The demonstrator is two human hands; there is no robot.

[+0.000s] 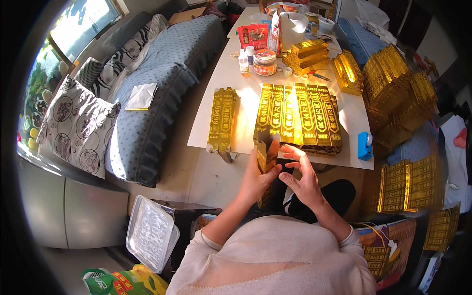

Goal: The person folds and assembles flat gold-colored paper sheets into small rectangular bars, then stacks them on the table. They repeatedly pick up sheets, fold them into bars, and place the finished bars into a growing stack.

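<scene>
My left hand (259, 177) grips a gold foil cardboard box (266, 156) held on end, its upper end standing open with flaps up, just past the table's near edge. To its right, my right hand (303, 176) is raised with fingers spread, holding nothing. Beyond both hands, a row of long printed gold boxes (313, 114) lies side by side on the white table (245, 103). A flat stack of gold card pieces (222, 120) lies to the left, its near end overhanging the table edge.
A blue tape dispenser (365, 146) stands at the near right corner. Farther back are scissors (319, 76), a lidded jar (264, 62), small bottles (243, 62) and stacked gold boxes (306, 57). More gold boxes (392, 84) are piled at right. A sofa (147, 99) stands left.
</scene>
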